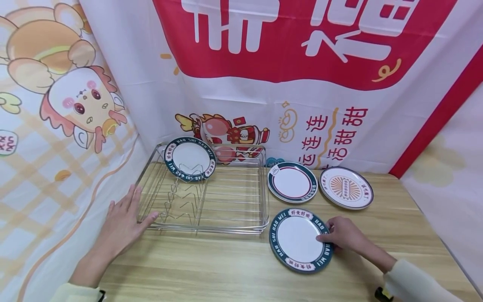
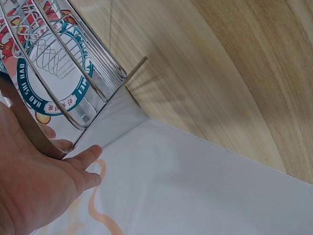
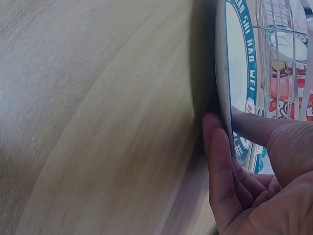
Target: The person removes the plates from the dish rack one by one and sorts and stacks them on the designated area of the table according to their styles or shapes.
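My right hand (image 1: 345,235) pinches the right edge of a white plate (image 1: 299,239) with a dark green lettered rim, thumb on top and fingers beneath. In the right wrist view, the fingers (image 3: 220,161) curl under that plate (image 3: 237,63) close over the table. At the left, my left hand (image 1: 126,220) rests against the near left corner of a wire dish rack (image 1: 230,228), fingers spread and mostly straight. A matching green-rimmed plate (image 1: 190,157) stands tilted at the rack's back left; the left wrist view shows it through the wires.
Behind the held plate lie a plate with green and red rings (image 1: 292,182) and a plate with an orange sunburst (image 1: 345,188). The wooden table (image 1: 196,268) meets printed cloth walls at the back and both sides.
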